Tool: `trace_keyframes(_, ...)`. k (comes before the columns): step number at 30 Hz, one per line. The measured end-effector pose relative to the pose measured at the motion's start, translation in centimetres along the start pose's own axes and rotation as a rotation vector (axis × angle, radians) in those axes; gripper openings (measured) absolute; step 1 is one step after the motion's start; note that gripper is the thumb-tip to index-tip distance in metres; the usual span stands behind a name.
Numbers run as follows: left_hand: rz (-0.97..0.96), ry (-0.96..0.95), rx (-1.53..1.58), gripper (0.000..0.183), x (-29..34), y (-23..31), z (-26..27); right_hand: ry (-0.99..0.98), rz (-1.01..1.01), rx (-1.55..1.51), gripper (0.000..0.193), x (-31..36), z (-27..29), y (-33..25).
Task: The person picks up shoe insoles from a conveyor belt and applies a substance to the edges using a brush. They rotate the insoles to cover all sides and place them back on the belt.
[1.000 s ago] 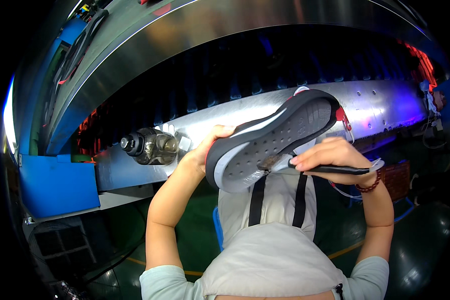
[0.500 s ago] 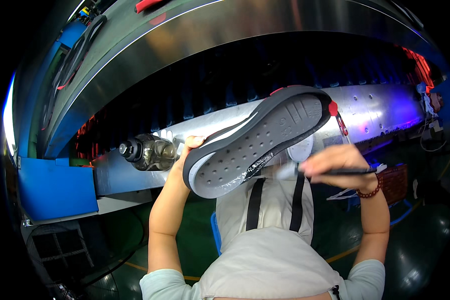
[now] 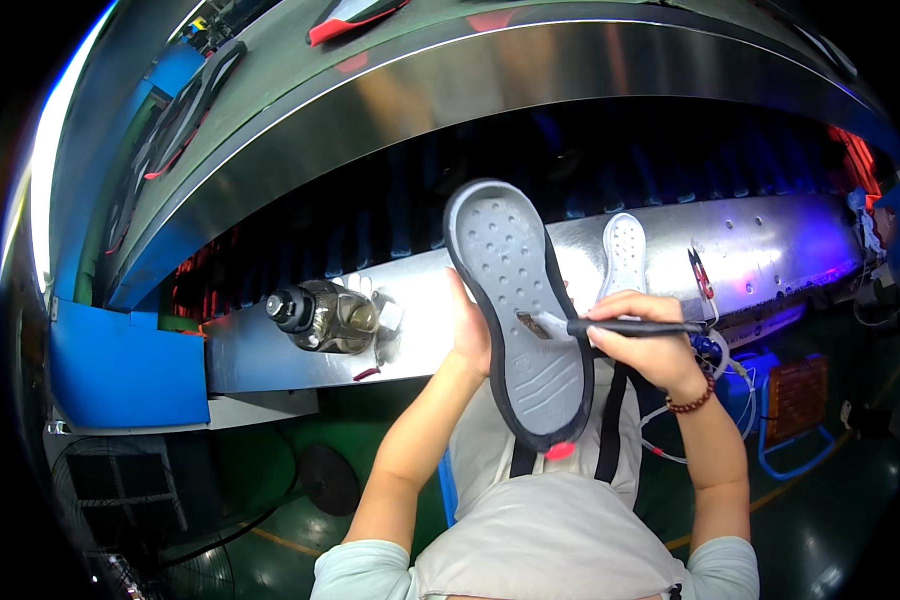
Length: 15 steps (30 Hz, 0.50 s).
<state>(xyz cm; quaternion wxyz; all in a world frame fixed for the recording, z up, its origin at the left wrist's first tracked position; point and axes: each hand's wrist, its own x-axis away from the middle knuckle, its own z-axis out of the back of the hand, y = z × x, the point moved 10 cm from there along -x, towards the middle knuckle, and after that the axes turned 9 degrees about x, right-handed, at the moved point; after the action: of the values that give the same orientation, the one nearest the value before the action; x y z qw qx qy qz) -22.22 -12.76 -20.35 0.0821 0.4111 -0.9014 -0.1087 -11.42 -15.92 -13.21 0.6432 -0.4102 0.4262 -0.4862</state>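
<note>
A grey shoe sole (image 3: 505,240) with a black rim is held up over the metal bench, its dotted end away from me and its red-tipped end toward my lap. My left hand (image 3: 470,325) is closed round its left edge; some of the fingers are hidden behind it. In my right hand (image 3: 645,345) a black-handled brush (image 3: 625,327) is pinched like a pen. The pale bristles touch the sole's inner face near the middle, beside a dark shiny patch (image 3: 532,325).
On the metal bench (image 3: 420,320) stand a dark-capped clear bottle (image 3: 335,318) to the left, a pale dotted sole-shaped piece (image 3: 625,250) and red-handled snips (image 3: 701,272) to the right. More soles (image 3: 185,110) lie on the green conveyor (image 3: 270,60). An orange-brown crate (image 3: 798,395) sits lower right.
The sole has turned from a slant to nearly lengthwise, its red-tipped end swinging from far right to near me. The brush has come from beside its edge onto its middle.
</note>
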Motion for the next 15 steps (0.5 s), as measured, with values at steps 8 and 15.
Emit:
trace_keyframes(8,-0.243,0.352,-0.057,0.081,1.0,2.3,2.6,0.070,0.595,0.525,0.011,2.7,-4.1,-6.9)
trace_keyframes(15,-0.354,0.272,-0.121,0.088,1.6,5.2,2.3,-0.122,0.431,0.092,0.015,2.1,-1.9,-6.9)
